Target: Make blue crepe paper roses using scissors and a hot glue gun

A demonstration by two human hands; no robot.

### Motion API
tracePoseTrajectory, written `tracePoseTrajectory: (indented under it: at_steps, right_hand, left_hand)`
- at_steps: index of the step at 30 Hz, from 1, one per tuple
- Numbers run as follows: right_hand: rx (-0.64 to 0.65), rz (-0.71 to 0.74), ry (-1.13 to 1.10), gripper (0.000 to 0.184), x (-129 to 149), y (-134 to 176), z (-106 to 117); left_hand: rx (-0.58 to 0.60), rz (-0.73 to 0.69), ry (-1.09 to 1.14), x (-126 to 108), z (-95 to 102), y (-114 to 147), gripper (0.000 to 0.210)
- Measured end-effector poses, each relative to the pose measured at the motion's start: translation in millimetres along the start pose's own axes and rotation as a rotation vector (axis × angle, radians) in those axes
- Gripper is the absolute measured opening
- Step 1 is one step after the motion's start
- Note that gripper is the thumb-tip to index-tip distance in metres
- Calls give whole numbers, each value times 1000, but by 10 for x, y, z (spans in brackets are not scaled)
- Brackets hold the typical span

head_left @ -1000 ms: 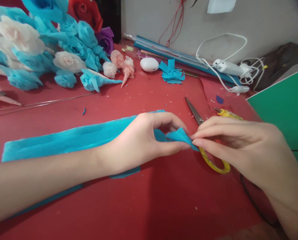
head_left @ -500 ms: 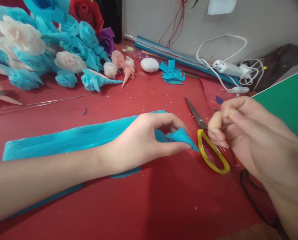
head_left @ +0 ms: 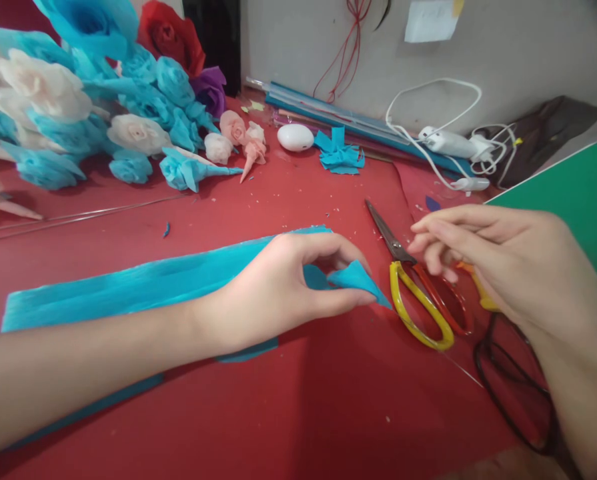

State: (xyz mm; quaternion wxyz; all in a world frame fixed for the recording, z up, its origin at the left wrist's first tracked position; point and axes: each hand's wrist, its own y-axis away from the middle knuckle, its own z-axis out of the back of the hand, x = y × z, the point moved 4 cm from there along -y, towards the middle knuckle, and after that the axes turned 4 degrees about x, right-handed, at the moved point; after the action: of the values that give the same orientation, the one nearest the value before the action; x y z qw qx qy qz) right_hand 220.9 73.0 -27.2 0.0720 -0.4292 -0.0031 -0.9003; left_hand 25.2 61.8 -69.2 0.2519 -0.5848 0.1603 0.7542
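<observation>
My left hand (head_left: 288, 290) pinches a small folded piece of blue crepe paper (head_left: 354, 279) between thumb and fingers, its pointed end toward the scissors. Beneath that hand and forearm lies a long strip of blue crepe paper (head_left: 128, 280). To the right, my right hand (head_left: 498, 257) is raised just beside the scissors, thumb and forefinger pressed together, the other fingers curled; whatever sits in the pinch is too small to make out. Scissors (head_left: 397, 250) with one yellow and one red handle lie on the red tabletop (head_left: 258, 413) between the hands.
Crepe paper flowers (head_left: 133, 133) crowd the back left. Behind are a white egg-shaped case (head_left: 295, 137), blue paper scraps (head_left: 341, 152) and a white charger with cable (head_left: 451, 143). Dark-framed glasses (head_left: 515, 393) lie front right; a green board (head_left: 563, 183) stands behind my right hand.
My right hand has turned and shifted a little left, uncovering the red scissor handle, an orange-yellow object and more of the glasses. My left hand keeps its hold; the view has tilted slightly.
</observation>
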Motion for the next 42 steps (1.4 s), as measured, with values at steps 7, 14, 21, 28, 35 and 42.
tracePoseTrajectory:
  at_steps: [7, 14, 21, 28, 35, 42]
  right_hand:
    - [-48, -59, -40, 12, -63, -63, 56]
    - [-71, -79, -69, 12, -74, -76, 68]
    - [145, -147, -214, 27, -172, -77, -13]
    - [249, -196, -347, 26, -167, -63, -22]
    - [248, -187, -396, 25, -133, -71, -20]
    - [215, -157, -336, 24, -148, -65, -15]
  left_hand:
    - [-6, 16, -14, 26, 1, 16, 17]
    - [17, 39, -37, -9, 6, -8, 17]
    - [29, 57, -28, -10, 3, 10, 16]
    - [37, 72, -26, 9, 10, -1, 17]
    - [38, 59, -42, -9, 13, 2, 16]
    - [29, 55, -42, -2, 7, -1, 17]
